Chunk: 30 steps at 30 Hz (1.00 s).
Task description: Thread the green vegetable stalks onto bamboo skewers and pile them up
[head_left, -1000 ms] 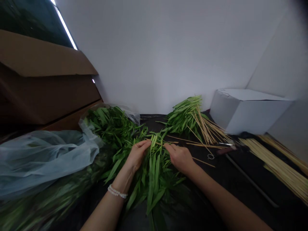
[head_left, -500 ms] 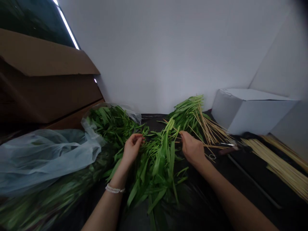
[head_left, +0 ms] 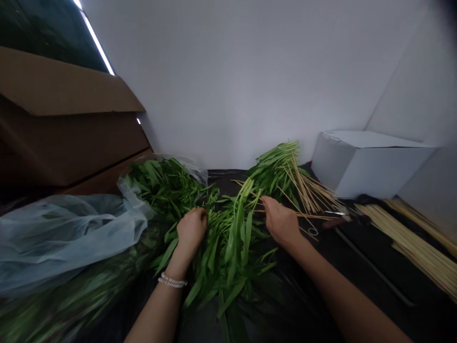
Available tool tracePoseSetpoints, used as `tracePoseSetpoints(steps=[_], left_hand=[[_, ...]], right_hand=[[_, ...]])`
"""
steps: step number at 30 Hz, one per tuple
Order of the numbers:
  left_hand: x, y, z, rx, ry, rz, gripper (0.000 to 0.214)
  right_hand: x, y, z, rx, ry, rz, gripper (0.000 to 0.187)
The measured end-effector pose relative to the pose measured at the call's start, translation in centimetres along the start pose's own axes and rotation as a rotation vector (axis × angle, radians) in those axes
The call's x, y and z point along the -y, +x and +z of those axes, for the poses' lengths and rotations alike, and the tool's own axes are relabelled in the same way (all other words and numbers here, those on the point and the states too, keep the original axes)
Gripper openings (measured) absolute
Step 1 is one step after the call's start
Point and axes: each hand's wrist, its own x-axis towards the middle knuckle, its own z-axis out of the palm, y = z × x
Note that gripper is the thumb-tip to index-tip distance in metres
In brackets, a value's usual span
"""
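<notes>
My right hand (head_left: 282, 219) is closed on the near end of a thin bamboo skewer (head_left: 256, 196). Long-leaved green stalks (head_left: 238, 219) hang across that skewer, their pale stem ends up and their leaves trailing down. To the left, my left hand (head_left: 192, 230) has its fingers curled down among the loose leafy greens (head_left: 214, 238); whatever lies between its fingertips is hidden. A beaded bracelet (head_left: 173, 280) circles the left wrist.
Behind my right hand lie skewered greens (head_left: 273, 164) with their sticks fanned rightward. Scissors (head_left: 333, 221), bundled sticks (head_left: 410, 243) and a white box (head_left: 371, 162) stand right. Leftward are bagged greens (head_left: 160, 183), a clear plastic bag (head_left: 71, 238) and a cardboard box (head_left: 71, 138).
My left hand has dropped a little toward me and turned, its fingers curling down into the greens. The right hand stays on the skewer; the whole view has shifted slightly.
</notes>
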Motion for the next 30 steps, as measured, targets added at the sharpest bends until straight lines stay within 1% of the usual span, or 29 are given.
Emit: tracePoseSetpoints(steps=[4, 10, 14, 18, 22, 25, 28, 29, 30], left_hand=[[-0.04, -0.08, 0.09, 0.039, 0.023, 0.025, 0.023], [0.23, 0.03, 0.48, 0.037, -0.003, 0.042, 0.025], [0.17, 0.26, 0.41, 0.059, -0.040, 0.090, 0.029], [0.03, 0.36, 0.32, 0.031, 0.018, 0.048, 0.039], [0.17, 0.26, 0.40, 0.062, 0.028, 0.049, 0.034], [0.38, 0.21, 0.45, 0.094, 0.000, 0.040, 0.035], [0.53, 0.36, 0.60, 0.139, -0.059, 0.032, 0.027], [0.55, 0.47, 0.67, 0.127, -0.109, 0.032, 0.024], [0.55, 0.61, 0.73, 0.088, -0.180, 0.037, 0.022]], right_hand=[[0.20, 0.02, -0.05, 0.003, -0.003, -0.011, 0.034], [0.32, 0.00, -0.06, 0.015, -0.024, -0.020, 0.034], [0.32, -0.01, -0.08, 0.010, -0.019, -0.024, 0.034], [0.33, 0.01, -0.15, 0.019, -0.016, -0.023, 0.035], [0.37, 0.05, -0.23, 0.004, -0.014, -0.032, 0.034], [0.38, 0.05, -0.19, -0.001, -0.015, -0.031, 0.034], [0.31, -0.01, -0.02, -0.013, -0.008, -0.040, 0.033], [0.28, -0.04, 0.05, -0.020, -0.007, -0.044, 0.033], [0.25, -0.07, 0.10, -0.026, -0.008, -0.047, 0.032]])
